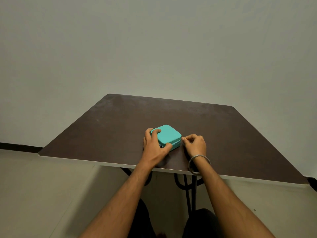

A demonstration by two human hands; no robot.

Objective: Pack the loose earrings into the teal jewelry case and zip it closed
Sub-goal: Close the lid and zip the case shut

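The teal jewelry case (169, 135) lies with its lid down near the front middle of the dark brown table (106, 127). My left hand (154, 146) grips the case's left side, fingers curled over the lid and thumb against the front edge. My right hand (195, 143) is at the case's right corner, its thumb and forefinger pinched together right at the zip line; the zip pull itself is too small to make out. No loose earrings are visible on the table.
The table's back edge stands against a plain pale wall. Its front edge runs just under my wrists, with metal legs (190, 191) below. A metal bangle (199, 164) sits on my right wrist.
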